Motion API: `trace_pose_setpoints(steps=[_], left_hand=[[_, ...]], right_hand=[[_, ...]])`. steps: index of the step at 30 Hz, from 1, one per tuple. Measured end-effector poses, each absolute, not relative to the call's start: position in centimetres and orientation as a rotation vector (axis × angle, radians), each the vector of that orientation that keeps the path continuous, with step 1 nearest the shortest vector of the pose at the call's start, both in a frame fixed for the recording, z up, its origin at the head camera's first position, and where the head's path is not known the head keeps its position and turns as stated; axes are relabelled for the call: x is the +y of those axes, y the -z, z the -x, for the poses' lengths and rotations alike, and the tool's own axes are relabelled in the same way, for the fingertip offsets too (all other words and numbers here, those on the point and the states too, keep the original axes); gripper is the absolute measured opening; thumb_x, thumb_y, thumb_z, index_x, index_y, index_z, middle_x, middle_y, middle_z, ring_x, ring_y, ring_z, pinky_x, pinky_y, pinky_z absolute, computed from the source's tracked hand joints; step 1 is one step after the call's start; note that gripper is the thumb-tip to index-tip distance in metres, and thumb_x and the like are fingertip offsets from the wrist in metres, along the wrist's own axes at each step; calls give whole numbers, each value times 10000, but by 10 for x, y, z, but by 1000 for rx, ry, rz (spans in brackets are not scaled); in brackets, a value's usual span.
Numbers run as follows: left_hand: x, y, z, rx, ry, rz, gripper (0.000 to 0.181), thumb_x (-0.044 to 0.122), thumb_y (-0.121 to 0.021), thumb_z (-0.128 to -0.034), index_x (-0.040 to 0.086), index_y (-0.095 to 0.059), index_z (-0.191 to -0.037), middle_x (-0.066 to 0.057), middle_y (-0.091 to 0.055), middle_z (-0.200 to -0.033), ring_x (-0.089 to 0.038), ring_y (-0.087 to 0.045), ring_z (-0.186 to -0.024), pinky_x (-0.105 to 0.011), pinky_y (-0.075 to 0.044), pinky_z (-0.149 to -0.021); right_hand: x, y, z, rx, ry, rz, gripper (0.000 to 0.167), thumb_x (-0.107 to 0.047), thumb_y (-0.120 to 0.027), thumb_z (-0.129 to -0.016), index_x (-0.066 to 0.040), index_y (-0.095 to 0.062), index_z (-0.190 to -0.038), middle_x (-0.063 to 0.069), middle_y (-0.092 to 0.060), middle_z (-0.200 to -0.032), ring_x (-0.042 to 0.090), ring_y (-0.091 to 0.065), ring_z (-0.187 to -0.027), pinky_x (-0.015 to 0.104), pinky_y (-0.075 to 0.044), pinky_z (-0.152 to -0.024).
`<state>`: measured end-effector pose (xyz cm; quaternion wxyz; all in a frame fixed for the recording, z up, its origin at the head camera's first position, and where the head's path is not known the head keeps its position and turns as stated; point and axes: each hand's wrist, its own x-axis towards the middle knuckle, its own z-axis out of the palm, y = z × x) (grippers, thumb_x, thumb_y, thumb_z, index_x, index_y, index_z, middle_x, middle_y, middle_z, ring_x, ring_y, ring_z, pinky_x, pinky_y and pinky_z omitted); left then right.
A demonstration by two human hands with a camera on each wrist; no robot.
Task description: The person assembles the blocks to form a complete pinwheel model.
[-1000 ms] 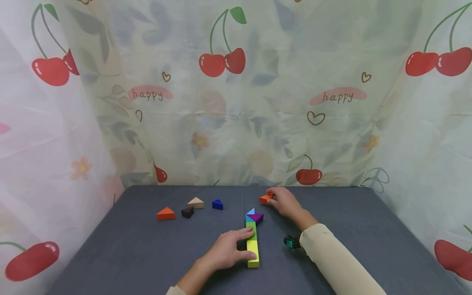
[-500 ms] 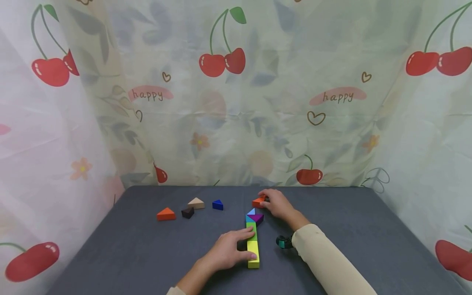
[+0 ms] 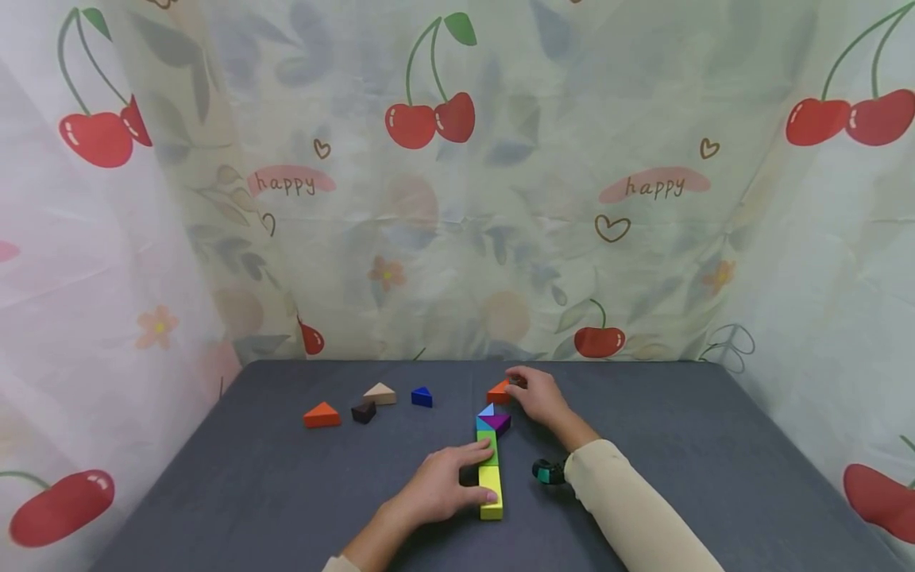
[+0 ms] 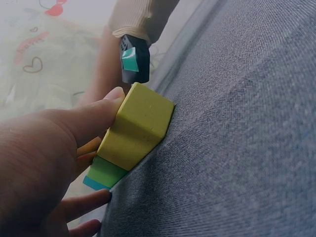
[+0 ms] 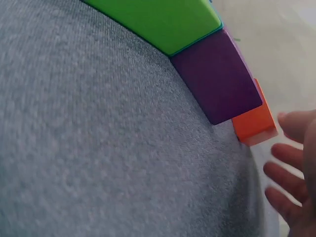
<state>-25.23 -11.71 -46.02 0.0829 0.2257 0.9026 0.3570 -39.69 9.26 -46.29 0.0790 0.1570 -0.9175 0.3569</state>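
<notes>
Resting along the row of blocks, your left hand was unclenched, its thumb touching the yellow block and a finger laid on the green block. You had those two end to end, yellow nearer you, both flat on the grey worktop. In the left wrist view, two more of your fingers stretched low beside the row. At the green block's far end sat the light blue block, with the purple block just beside it on the right, one corner pointing toward you. Your right hand was at the orange block, which lay just past the far end of the row. That hand was released: the right wrist view showed a narrow gap between your loosely bent fingers and the block. The purple block hid part of the orange one there, so you could not be sure whether the two touched. At your right wrist, a black camera with a teal patch hung above the worktop, by a cream sleeve. To the left of the row lay four more: an orange triangle furthest out, then a black block, a beige triangle just behind it, and a blue triangle closest to the row. Behind everything hung a pale curtain printed with cherries.
</notes>
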Motion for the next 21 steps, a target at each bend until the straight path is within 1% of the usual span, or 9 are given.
trace_pose_setpoints(steps=[5,12,19,21], left_hand=[[-117,460,252,2691,-1059,-669,652,504,-717,-834,239,-551,-1406,154,-433,-1465,-221,-414,-1346,-596,-273,-1061],[-117,460,252,2695,-1068,-685,650,494,-717,-839,227,-550,-1407,145,-430,-1470,-217,-416,-1345,-600,-274,-1057],[-118,458,250,2696,-1077,-695,646,478,-719,-844,213,-549,-1408,125,-432,-1475,-229,-417,-1343,-609,-272,-1052],[-117,458,250,2699,-1077,-701,647,477,-722,-842,208,-552,-1406,122,-434,-1475,-229,-419,-1342,-608,-276,-1050]], right_hand=[[90,464,395,-2721,-1025,-400,232,-171,-668,-933,-59,-707,-1133,74,-698,-1063,257,-634,-966,440,-496,-888],[79,463,394,-2755,-1021,-408,217,-173,-664,-941,-87,-706,-1136,65,-688,-1027,229,-618,-888,421,-516,-835],[70,462,394,-2759,-1059,-411,183,-172,-688,-920,-97,-721,-1084,21,-694,-927,184,-615,-799,390,-523,-762],[68,462,393,-2765,-1077,-409,180,-186,-693,-919,-96,-725,-1071,9,-695,-912,176,-616,-794,378,-526,-760]])
